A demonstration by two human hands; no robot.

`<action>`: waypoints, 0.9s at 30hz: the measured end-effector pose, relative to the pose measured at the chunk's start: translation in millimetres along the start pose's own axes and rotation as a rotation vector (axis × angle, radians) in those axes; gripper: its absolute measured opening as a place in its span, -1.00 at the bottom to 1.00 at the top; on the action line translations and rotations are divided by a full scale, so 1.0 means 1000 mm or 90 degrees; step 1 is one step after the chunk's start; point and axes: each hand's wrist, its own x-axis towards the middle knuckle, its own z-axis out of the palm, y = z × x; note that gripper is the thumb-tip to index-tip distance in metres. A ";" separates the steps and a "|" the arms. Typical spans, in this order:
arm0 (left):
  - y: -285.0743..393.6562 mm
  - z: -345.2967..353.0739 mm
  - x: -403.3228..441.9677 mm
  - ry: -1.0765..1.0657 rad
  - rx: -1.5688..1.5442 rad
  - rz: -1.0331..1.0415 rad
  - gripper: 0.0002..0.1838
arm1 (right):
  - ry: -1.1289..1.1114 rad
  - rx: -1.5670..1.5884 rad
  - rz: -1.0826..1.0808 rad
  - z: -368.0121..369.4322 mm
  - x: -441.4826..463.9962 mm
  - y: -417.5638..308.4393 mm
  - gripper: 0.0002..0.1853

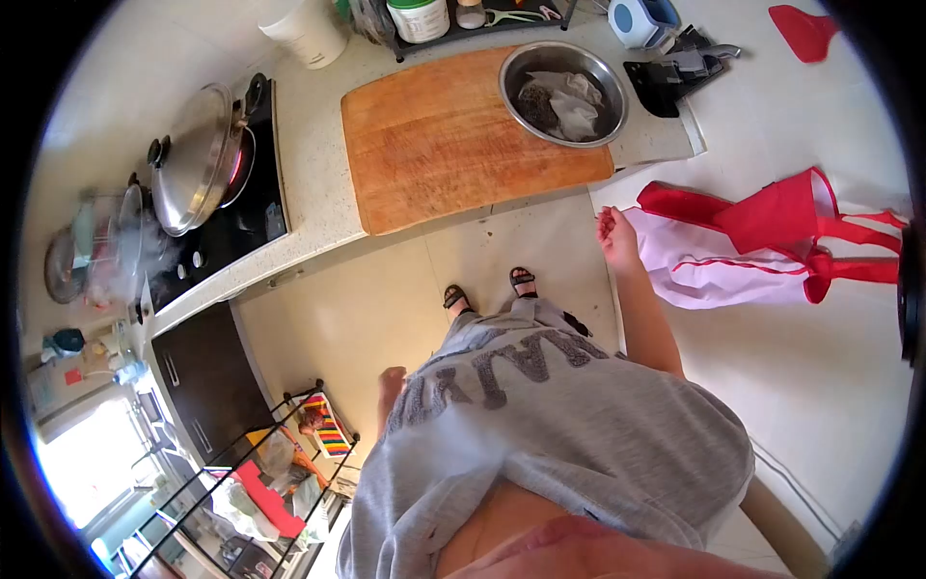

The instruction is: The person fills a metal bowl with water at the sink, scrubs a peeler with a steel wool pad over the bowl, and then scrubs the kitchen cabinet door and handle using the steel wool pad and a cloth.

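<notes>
My right hand is raised beside the wall at the counter's right end, its fingers curled in with nothing visible in them. It is nearest to a red and white apron hanging there; whether they touch I cannot tell. Low by my grey shirt is my left hand, partly hidden, with its fingers unclear and no object showing. In front of me a wooden cutting board lies on the counter. A metal bowl holding a whitish, wet-looking bag and something dark stands on the board's right part.
On the left, a lidded steel wok sits on the black stove, with steam rising farther left. A knife holder stands at the counter's right end. A wire rack with packages is at lower left.
</notes>
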 end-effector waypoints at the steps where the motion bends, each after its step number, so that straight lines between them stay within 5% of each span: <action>1: 0.002 -0.008 0.002 -0.001 -0.083 -0.015 -0.79 | -0.002 -0.002 -0.001 0.005 -0.004 0.003 -0.83; 3: 0.006 -0.021 0.004 -0.008 -0.251 -0.050 -0.80 | -0.006 -0.009 -0.002 0.012 -0.014 0.007 -0.83; 5: 0.044 -0.035 -0.017 -0.003 -0.149 -0.055 -0.80 | -0.009 0.023 -0.027 0.023 -0.023 0.001 -0.84; 15: 0.013 -0.022 0.000 -0.004 -0.035 -0.016 -0.81 | 0.012 0.055 -0.098 0.021 -0.013 -0.027 -0.86; 20: 0.021 -0.017 -0.001 0.019 -0.073 -0.017 -0.81 | 0.037 -0.162 -0.270 0.036 -0.021 -0.052 -0.81; 27: 0.001 0.013 0.046 0.022 -0.255 -0.050 -0.82 | 0.022 -0.204 -0.411 0.051 0.015 -0.117 -0.83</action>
